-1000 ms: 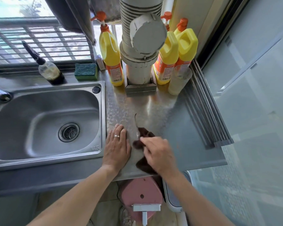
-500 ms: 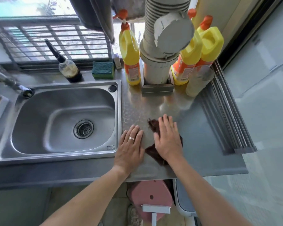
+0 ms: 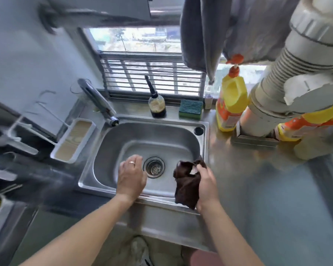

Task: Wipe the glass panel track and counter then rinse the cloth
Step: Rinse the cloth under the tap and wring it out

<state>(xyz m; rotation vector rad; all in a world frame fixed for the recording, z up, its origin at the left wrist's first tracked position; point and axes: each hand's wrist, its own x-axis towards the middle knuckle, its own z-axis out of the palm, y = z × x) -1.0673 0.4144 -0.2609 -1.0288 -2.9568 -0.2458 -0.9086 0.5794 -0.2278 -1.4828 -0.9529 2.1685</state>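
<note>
Head view, steeply down over sink (image 3: 204, 131)

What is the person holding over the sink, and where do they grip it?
The right hand grips the dark brown cloth at its right edge; the left hand holds nothing.

Home kitchen: steel sink (image 3: 205, 135), faucet (image 3: 100, 101), sponge (image 3: 190, 109), detergent bottle (image 3: 231, 101).

Open sink basin, crowded back ledge
Your way into the sink (image 3: 104, 160) is open; faucet (image 3: 98, 101), bottles (image 3: 230, 104) and pipe (image 3: 273, 96) block behind.
</note>
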